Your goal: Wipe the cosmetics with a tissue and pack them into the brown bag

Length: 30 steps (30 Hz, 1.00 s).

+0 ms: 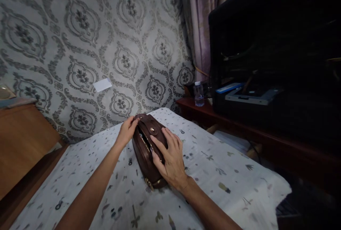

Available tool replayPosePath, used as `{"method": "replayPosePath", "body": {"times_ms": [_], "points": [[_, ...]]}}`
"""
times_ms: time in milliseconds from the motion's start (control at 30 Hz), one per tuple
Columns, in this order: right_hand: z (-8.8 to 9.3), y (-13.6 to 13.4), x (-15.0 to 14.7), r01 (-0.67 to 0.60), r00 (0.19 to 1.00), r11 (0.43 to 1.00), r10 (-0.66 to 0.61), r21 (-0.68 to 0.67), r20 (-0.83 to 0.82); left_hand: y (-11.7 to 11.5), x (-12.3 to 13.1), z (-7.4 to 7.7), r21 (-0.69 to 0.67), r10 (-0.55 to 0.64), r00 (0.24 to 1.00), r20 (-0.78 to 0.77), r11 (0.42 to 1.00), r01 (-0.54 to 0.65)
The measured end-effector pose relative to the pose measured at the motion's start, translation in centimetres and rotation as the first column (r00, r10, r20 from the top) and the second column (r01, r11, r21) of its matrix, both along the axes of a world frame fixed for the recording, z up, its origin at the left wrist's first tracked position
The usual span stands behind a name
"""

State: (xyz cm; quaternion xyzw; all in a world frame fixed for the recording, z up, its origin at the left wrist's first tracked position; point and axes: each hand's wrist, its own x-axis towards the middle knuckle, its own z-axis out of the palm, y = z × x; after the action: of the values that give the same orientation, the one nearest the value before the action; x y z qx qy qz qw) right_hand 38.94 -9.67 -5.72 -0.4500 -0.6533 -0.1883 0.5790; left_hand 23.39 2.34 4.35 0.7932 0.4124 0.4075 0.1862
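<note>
A dark brown leather handbag lies on the patterned white sheet, with brass-coloured zips and a round metal stud. Its top zip is partly undone, showing a narrow dark gap; the contents cannot be made out. At the bag's far end, my left hand pinches the edge between thumb and fingers. My right hand lies over the near right side, fingers spread across the leather. Its thumb and index finger are beside the zip gap.
The white sheet covers a bed or table against the wallpapered wall. A wooden cabinet stands at left. On the reddish-brown desk at right are a clear bottle and a large dark screen or case. A white card is on the wall.
</note>
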Motion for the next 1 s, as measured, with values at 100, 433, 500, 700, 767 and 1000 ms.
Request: {"method": "replayPosePath", "body": {"times_ms": [100,433,500,700,767,1000], "points": [[0.2,-0.1,-0.2,0.021,0.999,1.0,-0.021,-0.022,0.025,-0.3,0.6,-1.5,0.073,0.116,0.993,0.031,0.99,-0.118],[2.6,-0.7,-0.9,0.137,0.979,0.968,-0.1,-0.211,0.177,0.0,1.7,-2.4,0.158,0.29,0.955,0.058,0.942,-0.296],[2.7,-0.6,-1.3,0.154,0.978,0.967,-0.12,-0.203,0.172,0.1,1.3,-2.1,0.166,0.281,0.958,0.052,0.944,-0.286],[2.1,-0.3,-1.7,0.148,0.985,0.977,-0.132,-0.156,0.107,0.7,0.1,-0.8,0.137,0.23,0.972,0.053,0.962,-0.235],[2.0,-0.2,-1.7,0.144,0.987,0.978,-0.131,-0.153,0.094,0.9,-0.1,-0.5,0.127,0.219,0.973,0.07,0.966,-0.226],[2.0,-0.2,-1.8,0.137,0.989,0.979,-0.128,-0.15,0.068,0.2,0.2,-0.9,0.07,0.155,0.98,0.123,0.984,-0.164]]}}
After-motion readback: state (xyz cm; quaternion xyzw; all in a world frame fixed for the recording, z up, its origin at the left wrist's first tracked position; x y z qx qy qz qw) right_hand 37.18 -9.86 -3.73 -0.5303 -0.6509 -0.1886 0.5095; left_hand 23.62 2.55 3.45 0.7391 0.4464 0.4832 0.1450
